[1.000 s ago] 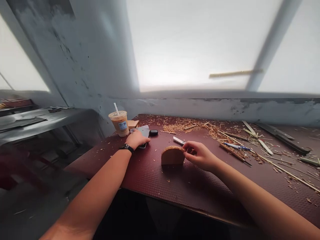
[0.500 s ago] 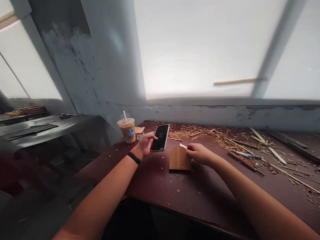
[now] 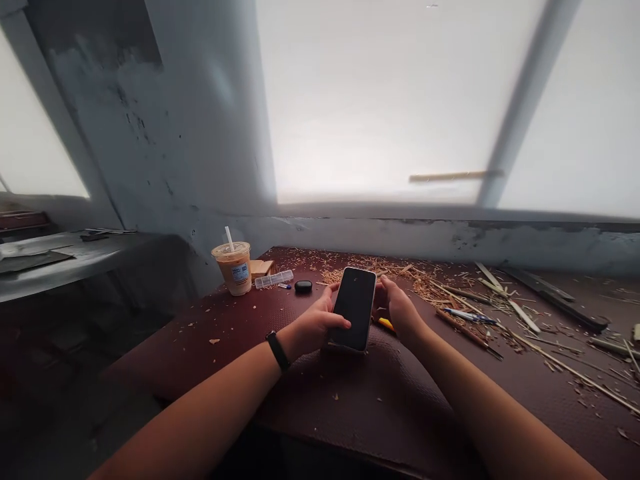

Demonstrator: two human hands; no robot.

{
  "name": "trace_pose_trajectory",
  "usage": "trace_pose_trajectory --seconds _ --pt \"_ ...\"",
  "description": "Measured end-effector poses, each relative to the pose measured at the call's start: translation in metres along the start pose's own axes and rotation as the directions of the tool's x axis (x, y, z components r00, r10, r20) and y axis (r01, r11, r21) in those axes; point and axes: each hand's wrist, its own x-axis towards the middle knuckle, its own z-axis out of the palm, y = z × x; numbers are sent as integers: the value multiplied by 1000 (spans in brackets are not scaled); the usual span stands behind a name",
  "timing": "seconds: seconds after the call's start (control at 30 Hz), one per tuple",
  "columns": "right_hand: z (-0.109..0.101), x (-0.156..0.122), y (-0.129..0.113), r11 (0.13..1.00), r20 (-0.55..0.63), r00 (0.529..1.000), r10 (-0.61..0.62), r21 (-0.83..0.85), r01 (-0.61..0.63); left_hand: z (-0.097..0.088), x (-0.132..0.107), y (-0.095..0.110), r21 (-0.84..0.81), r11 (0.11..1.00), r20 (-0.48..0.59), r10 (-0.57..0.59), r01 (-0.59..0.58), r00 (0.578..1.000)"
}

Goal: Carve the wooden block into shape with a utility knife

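Observation:
My left hand (image 3: 326,321) grips a smartphone (image 3: 354,308) from its left side, thumb on the dark screen. The phone is held up at a tilt above the dark red tabletop (image 3: 240,340). At its right edge my right hand (image 3: 397,303) is closed, its fingers curling partly out of sight behind it. Below the right hand lies a yellow object (image 3: 387,325), mostly covered. A black band (image 3: 277,350) circles my left wrist. The rounded wooden piece seen earlier is hidden, apparently behind the phone and hand.
An iced drink cup (image 3: 234,268) stands at the left, beside wooden blocks (image 3: 261,268), a clear plastic case (image 3: 274,279) and a small black case (image 3: 303,287). Wood shavings (image 3: 425,288), a pen (image 3: 470,315), a brown-handled tool (image 3: 467,332) and a long dark blade (image 3: 555,300) lie right.
The phone has come right and nearer, over where the wooden piece stood. My right hand has left the white item on that piece and now meets the phone's edge. The view has turned right.

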Motion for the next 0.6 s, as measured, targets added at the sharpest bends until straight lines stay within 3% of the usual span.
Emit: trace_pose_trajectory --seconds 0.27,0.6 --pt "16 -4 0 957 -22 999 36 288 -28 0 -6 -7 -9 1000 31 -24 24 999" --pt "11 -6 1 935 -47 991 122 341 -99 4 -7 -12 -28 1000 98 -12 15 995"
